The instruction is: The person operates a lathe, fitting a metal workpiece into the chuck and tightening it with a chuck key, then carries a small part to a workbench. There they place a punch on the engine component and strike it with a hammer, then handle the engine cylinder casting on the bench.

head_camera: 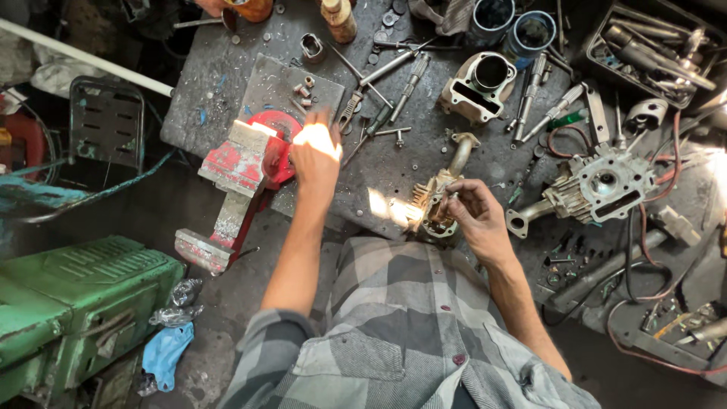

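My right hand (pixel 471 216) grips a finned metal engine part (pixel 433 198) with a curved pipe, resting at the near edge of the dark workbench (pixel 219 83). My left hand (pixel 316 155) reaches out over the bench, fingers spread, right beside the red bench vise (pixel 246 163); sunlight washes out the back of the hand, and it holds nothing that I can see. A few small metal bushes (pixel 303 91) lie on a grey plate just beyond it.
A grey cylinder block (pixel 478 85), an engine head with cables (pixel 602 185), pliers, bolts and rods (pixel 409 87) litter the bench. A tray of tools (pixel 651 49) sits far right. A green machine (pixel 72 303) stands low left, a chair (pixel 106 125) beyond it.
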